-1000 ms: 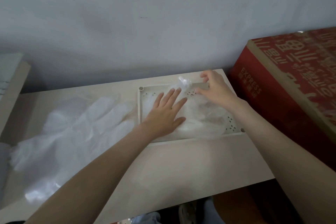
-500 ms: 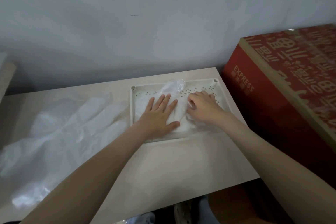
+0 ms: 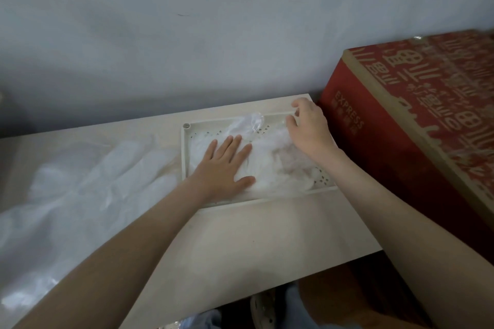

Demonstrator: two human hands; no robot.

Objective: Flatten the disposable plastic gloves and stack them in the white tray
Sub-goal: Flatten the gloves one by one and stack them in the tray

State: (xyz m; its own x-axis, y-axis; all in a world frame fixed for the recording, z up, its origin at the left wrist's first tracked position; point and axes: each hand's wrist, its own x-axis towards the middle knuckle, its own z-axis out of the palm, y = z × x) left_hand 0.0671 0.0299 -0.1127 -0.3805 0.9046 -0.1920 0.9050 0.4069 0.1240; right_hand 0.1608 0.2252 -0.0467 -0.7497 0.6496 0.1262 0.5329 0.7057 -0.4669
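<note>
Evidently pinning crumpled clear plastic gloves (image 3: 280, 168) into the white perforated tray (image 3: 185, 157) with a flat left hand (image 3: 222, 168), against springback; curling the right hand (image 3: 307, 128) at the far corner. Cannot tell its grasp.

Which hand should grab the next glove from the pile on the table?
Probably left hand: flat in the white tray, nearest the glove pile; right hand pinches a glove at the far corner.
</note>
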